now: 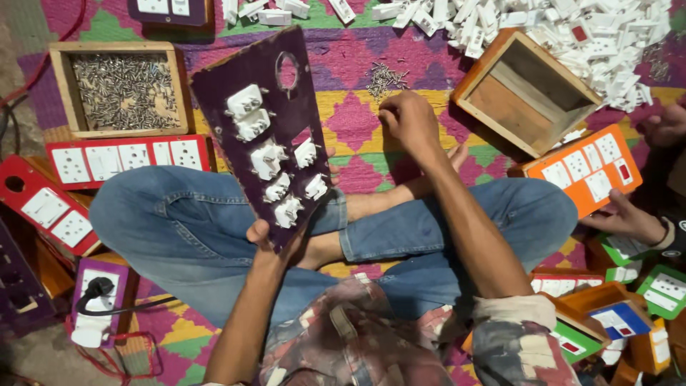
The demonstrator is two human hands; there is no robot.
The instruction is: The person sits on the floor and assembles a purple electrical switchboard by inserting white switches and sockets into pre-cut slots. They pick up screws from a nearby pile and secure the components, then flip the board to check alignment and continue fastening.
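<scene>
Our patterned shirt is closest to our eyes, and below it our legs in blue jeans are crossed on a bright rug.

Our left hand holds a dark purple board by its bottom corner. Our fingers are closed tight on the edge, with the thumb on top. From that grip the board goes up and away from us, tilted, with its back side facing us. White switch and socket backs poke out of it in a row, just above our thumb. Near the far end of the board is a round hole.

Our right hand is reaching out over the rug, past our bare foot. Its fingers are curled down and pinched close together. We cannot tell if it has anything in them. Just beyond the fingertips lies a small heap of little metal screws.

Left of the board's far end sits a wooden tray full of screws. Under that tray lies a red board with white sockets. To the right of our reaching hand is an empty wooden box, tipped on its side. Behind it is a big pile of white plastic parts. Next to the box lies an orange board, and another person's hand rests by its near edge.
</scene>
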